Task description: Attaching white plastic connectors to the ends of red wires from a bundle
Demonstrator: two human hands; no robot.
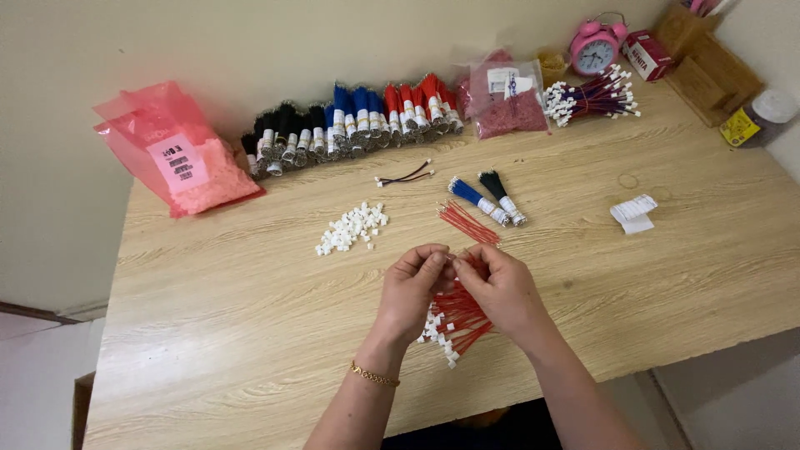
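Red wires (461, 312) lie in a bunch under my hands on the wooden surface (250, 333). My left hand (412, 287) and right hand (500, 287) each pinch one wire end, close together (so the tiny parts meet). White plugs (352, 227) wait nearby, easy to reach.

Bare pale wooden counter (208, 333) lies open to the left of the hands and along the near edge. Ahead of them, a heap of small white plastic connectors (352, 227) and loose thin red wires (467, 223) block the middle. Further back, a row of black, blue and red wire bundles (354, 125) bars the wall. The right side is open around a folded white paper slip (633, 212).
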